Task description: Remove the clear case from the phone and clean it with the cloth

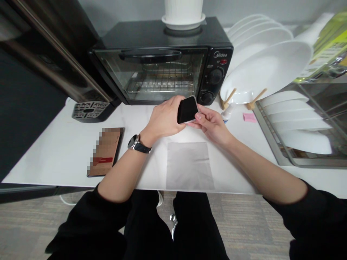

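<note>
A smartphone (187, 110) with a dark screen is held tilted above the white counter, in front of the toaster oven. My left hand (166, 117), with a watch at the wrist, is closed around its left side, back of the hand upward. With thumb and fingers, my right hand (214, 126) grips the lower right edge of the phone. Below the hands a thin grey cloth (189, 166) lies flat by the counter's front edge. Just behind my right hand is a small white bottle (226, 113), partly hidden.
A black toaster oven (162, 76) stands behind, carrying a white pot (183, 14). White plates (271, 68) stand in a rack at right, near a pink pad (249, 117) and a sink (276, 159) holding dishes. At left lie a flat, partly pixelated tablet-like object (104, 159) and a machine's drip tray (89, 110).
</note>
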The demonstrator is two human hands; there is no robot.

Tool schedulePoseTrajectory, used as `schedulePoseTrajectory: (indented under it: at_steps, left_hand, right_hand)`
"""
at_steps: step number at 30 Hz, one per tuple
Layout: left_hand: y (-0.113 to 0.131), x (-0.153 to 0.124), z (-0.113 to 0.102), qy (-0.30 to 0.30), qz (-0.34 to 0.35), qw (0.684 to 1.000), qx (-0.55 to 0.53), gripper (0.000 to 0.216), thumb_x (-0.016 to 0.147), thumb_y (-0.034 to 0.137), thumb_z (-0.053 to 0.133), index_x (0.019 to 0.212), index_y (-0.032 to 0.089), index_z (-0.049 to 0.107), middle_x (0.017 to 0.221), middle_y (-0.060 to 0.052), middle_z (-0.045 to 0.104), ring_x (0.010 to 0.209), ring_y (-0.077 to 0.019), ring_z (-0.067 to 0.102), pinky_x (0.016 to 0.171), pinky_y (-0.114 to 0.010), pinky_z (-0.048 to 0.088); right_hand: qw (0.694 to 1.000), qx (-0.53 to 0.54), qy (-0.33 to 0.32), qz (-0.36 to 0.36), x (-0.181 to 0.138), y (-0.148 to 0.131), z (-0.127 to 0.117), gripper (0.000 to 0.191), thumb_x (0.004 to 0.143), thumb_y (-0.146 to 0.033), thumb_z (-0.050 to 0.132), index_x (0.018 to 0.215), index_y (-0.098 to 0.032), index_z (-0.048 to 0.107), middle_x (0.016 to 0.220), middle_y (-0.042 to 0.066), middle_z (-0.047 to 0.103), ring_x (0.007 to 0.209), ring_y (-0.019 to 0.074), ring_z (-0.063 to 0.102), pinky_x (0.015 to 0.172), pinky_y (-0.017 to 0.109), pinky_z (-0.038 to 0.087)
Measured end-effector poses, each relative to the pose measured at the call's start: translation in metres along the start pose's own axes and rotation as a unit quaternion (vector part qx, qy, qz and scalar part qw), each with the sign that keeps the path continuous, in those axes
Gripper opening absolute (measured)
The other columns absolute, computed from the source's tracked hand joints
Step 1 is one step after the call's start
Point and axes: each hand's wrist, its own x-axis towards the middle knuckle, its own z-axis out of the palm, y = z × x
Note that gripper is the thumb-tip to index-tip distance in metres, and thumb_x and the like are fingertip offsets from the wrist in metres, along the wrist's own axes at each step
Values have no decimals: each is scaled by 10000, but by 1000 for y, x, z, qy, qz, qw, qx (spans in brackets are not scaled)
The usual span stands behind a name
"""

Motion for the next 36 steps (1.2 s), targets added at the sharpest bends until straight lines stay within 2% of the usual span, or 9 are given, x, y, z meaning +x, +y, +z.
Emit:
schedulePoseTrajectory:
  at_steps: [7,13,16,19,21,26,31,33,36]
  left_hand:
    - [-3,0,-5,-8,-3,1000,-29,639,829,321,706,1430,246,501,1355,-63,731,1254,-293,717,995,-381,573]
    - [-7,-1,-12,14,24,999,-24,662,882,442,702,1473,223,500,1457,-104,676,1303,-307,686,1050,-421,572]
    - [-6,-1,-14,5,64,998,14,695,863,383,705,1507,213,507,1445,-113,663,1311,-326,667,1091,-451,553]
    - [-3,-2,-13,-34,123,990,64,703,852,320,696,1525,220,519,1392,-106,672,1294,-343,652,1112,-475,526]
    - [0,-2,-13,-54,148,984,83,701,871,297,670,1548,221,505,1399,-108,667,1289,-346,641,1094,-477,517]
    - [3,-3,-14,-62,156,980,106,680,906,287,630,1566,198,493,1408,-125,669,1289,-350,620,1082,-484,488]
    - [5,-3,-15,-71,156,980,103,664,904,287,639,1549,182,516,1360,-131,687,1269,-340,622,1072,-464,480]
    - [5,-4,-16,-66,157,980,102,652,909,290,643,1543,198,525,1353,-120,690,1264,-337,626,1064,-459,482]
    - [6,-5,-17,-55,159,979,112,629,924,293,639,1539,213,535,1352,-110,692,1274,-335,631,1059,-452,481]
  right_hand:
    - [1000,29,11,2,-1,2,4,656,812,-678,867,1333,-309,715,1260,-17,810,1030,121,800,1063,333,693]
    - [999,35,36,8,-2,2,12,691,756,-704,896,1311,-344,698,1192,-44,803,1052,114,772,1002,298,689]
    - [997,25,71,-1,-1,3,13,612,761,-767,853,1104,-282,709,980,-45,757,876,91,722,822,233,667]
    - [994,9,113,-3,1,5,10,660,815,-888,695,882,-238,609,738,-50,601,670,76,599,610,190,562]
    - [991,-3,135,-3,2,6,8,686,830,-914,646,826,-234,559,685,-52,530,618,73,537,554,186,504]
    - [989,-31,143,-11,3,6,7,682,777,-892,735,808,-223,607,654,-53,485,585,68,456,507,195,397]
    - [990,-46,132,-18,5,11,6,683,746,-881,776,731,-222,598,620,-54,446,572,75,413,497,222,355]
    - [990,-46,131,-20,5,13,5,694,758,-889,758,700,-225,565,613,-50,441,568,81,408,497,232,356]
    - [992,-40,120,-20,4,14,5,681,794,-890,722,711,-232,563,640,-34,496,600,105,479,535,256,430]
